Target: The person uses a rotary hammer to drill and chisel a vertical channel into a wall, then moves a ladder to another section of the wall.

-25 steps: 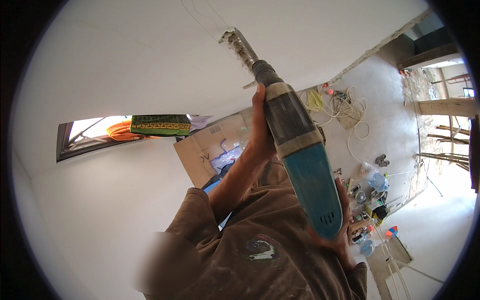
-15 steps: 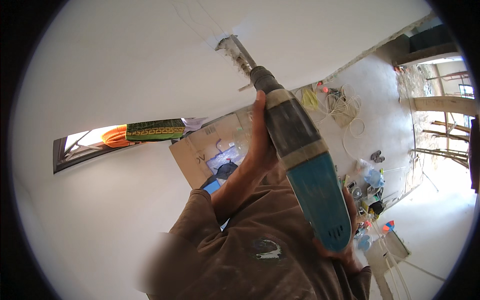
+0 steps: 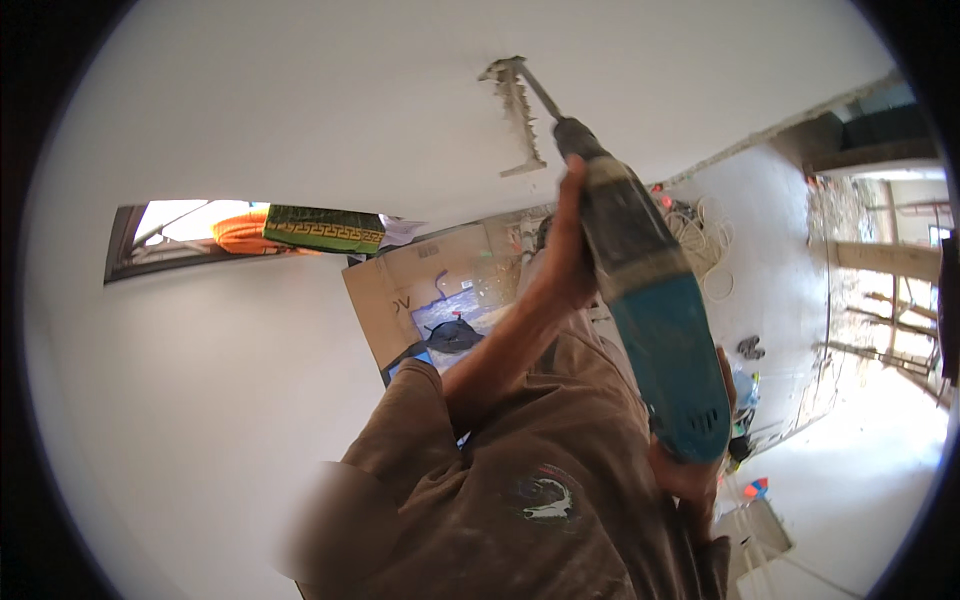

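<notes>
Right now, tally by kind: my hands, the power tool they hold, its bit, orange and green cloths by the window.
Left hand and right hand: 2
Power tool: 1
Bit: 1
Orange cloth and green cloth: 2
Total: 6

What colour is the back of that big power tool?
The power tool's back is teal, best seen in the head view.

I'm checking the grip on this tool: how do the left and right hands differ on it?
The left hand is at the power tool's dark front part; the right hand is at its teal rear end.
The left hand shows along the tool's side; the right hand is partly hidden behind the housing.
Both are bare and touch the tool.
</notes>
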Demonstrator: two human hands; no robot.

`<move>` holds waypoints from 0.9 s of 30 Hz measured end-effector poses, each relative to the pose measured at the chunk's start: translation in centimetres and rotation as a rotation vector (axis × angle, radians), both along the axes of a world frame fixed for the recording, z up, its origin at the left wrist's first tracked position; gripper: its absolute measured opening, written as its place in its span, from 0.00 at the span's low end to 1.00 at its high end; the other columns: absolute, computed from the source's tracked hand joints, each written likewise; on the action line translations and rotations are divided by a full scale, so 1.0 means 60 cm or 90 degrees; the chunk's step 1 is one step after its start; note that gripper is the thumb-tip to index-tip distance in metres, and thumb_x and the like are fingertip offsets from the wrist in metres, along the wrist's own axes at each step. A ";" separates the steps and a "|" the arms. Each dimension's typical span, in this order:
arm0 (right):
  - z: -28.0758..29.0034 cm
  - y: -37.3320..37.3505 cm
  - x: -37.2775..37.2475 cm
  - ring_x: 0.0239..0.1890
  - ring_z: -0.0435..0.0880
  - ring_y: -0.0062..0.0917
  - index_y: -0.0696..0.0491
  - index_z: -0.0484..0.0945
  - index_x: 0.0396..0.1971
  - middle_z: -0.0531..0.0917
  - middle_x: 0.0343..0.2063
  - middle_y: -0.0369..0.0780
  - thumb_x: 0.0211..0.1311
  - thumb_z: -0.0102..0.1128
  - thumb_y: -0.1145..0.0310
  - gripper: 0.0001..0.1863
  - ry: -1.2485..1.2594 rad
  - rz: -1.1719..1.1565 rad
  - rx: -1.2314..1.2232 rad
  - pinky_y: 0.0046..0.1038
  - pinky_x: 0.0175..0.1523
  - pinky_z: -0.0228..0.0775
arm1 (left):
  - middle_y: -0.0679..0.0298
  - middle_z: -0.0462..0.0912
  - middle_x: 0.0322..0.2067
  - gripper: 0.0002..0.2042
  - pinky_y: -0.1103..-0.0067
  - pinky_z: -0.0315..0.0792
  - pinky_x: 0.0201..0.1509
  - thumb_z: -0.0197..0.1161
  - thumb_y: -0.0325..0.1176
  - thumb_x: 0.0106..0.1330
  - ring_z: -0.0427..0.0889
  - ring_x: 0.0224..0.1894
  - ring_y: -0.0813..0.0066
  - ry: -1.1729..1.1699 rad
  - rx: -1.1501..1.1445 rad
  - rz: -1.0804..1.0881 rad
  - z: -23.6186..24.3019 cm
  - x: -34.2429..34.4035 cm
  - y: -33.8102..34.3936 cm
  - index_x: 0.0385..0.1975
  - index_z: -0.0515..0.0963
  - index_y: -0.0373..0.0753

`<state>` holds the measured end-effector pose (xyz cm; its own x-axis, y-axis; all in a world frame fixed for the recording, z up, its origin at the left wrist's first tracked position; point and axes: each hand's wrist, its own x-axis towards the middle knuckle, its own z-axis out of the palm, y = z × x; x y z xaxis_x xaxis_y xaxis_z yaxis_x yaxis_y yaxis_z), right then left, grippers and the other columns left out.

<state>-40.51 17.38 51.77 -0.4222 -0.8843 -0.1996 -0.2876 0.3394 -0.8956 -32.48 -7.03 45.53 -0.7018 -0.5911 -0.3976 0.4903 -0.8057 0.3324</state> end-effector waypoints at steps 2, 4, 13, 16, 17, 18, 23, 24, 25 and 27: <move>-0.073 0.113 -0.003 0.53 0.77 0.35 0.58 0.68 0.56 0.76 0.51 0.45 0.45 0.60 0.78 0.31 -0.112 -0.113 0.090 0.32 0.56 0.69 | 0.58 0.79 0.38 0.33 0.68 0.77 0.52 0.54 0.67 0.62 0.82 0.42 0.66 -0.008 0.013 0.002 -0.009 -0.010 0.032 0.47 0.71 0.38; -0.145 0.217 -0.012 0.49 0.80 0.33 0.58 0.77 0.48 0.81 0.46 0.43 0.49 0.55 0.79 0.22 -0.272 -0.214 0.143 0.32 0.54 0.70 | 0.57 0.78 0.40 0.34 0.70 0.76 0.53 0.55 0.65 0.62 0.81 0.44 0.66 -0.013 0.022 -0.007 -0.031 -0.009 0.066 0.49 0.70 0.37; -0.071 0.240 0.014 0.49 0.79 0.31 0.59 0.77 0.46 0.81 0.46 0.44 0.53 0.55 0.78 0.17 0.029 0.039 0.267 0.32 0.57 0.68 | 0.53 0.71 0.52 0.47 0.74 0.70 0.58 0.63 0.64 0.57 0.73 0.54 0.66 -0.065 0.006 -0.013 -0.077 0.008 0.148 0.62 0.57 0.29; -0.072 0.236 0.025 0.47 0.80 0.31 0.57 0.78 0.44 0.82 0.44 0.43 0.53 0.55 0.77 0.16 0.078 0.049 0.289 0.32 0.55 0.69 | 0.56 0.74 0.48 0.41 0.74 0.72 0.55 0.62 0.63 0.59 0.76 0.50 0.69 -0.066 0.008 -0.008 -0.072 0.012 0.147 0.59 0.62 0.31; -0.071 0.233 0.028 0.47 0.80 0.31 0.57 0.79 0.44 0.82 0.43 0.42 0.53 0.55 0.77 0.16 0.096 0.048 0.297 0.32 0.55 0.70 | 0.57 0.75 0.46 0.39 0.75 0.73 0.54 0.61 0.62 0.60 0.77 0.48 0.70 -0.052 0.003 -0.007 -0.069 0.014 0.144 0.57 0.64 0.32; -0.068 0.226 0.029 0.46 0.80 0.31 0.56 0.79 0.43 0.82 0.42 0.42 0.53 0.56 0.76 0.16 0.091 0.048 0.273 0.32 0.54 0.70 | 0.58 0.76 0.44 0.37 0.75 0.74 0.52 0.60 0.62 0.61 0.78 0.46 0.72 -0.038 -0.005 -0.007 -0.060 0.020 0.136 0.55 0.66 0.33; -0.079 0.212 0.029 0.44 0.82 0.35 0.53 0.81 0.41 0.83 0.41 0.44 0.54 0.58 0.73 0.13 0.141 0.036 0.211 0.33 0.51 0.73 | 0.62 0.79 0.36 0.31 0.76 0.78 0.46 0.55 0.62 0.64 0.82 0.38 0.75 -0.129 -0.098 -0.017 0.020 0.043 0.104 0.48 0.71 0.36; -0.080 0.207 0.033 0.44 0.82 0.36 0.53 0.81 0.41 0.83 0.41 0.45 0.54 0.59 0.72 0.13 0.170 0.030 0.215 0.34 0.51 0.73 | 0.62 0.79 0.36 0.31 0.76 0.78 0.46 0.55 0.62 0.65 0.82 0.38 0.74 -0.106 -0.075 -0.003 0.008 0.038 0.103 0.48 0.71 0.36; -0.077 0.198 0.036 0.44 0.82 0.36 0.53 0.82 0.41 0.83 0.41 0.45 0.54 0.59 0.71 0.13 0.200 0.023 0.219 0.34 0.51 0.73 | 0.62 0.79 0.36 0.31 0.76 0.78 0.46 0.54 0.62 0.65 0.82 0.38 0.74 -0.084 -0.051 0.013 0.001 0.034 0.101 0.48 0.71 0.36; -0.075 0.184 0.038 0.45 0.81 0.38 0.53 0.82 0.41 0.83 0.42 0.46 0.54 0.60 0.70 0.13 0.225 0.027 0.185 0.35 0.52 0.72 | 0.61 0.79 0.36 0.32 0.76 0.78 0.47 0.53 0.63 0.65 0.82 0.38 0.73 -0.055 -0.057 -0.006 -0.007 0.031 0.091 0.48 0.71 0.35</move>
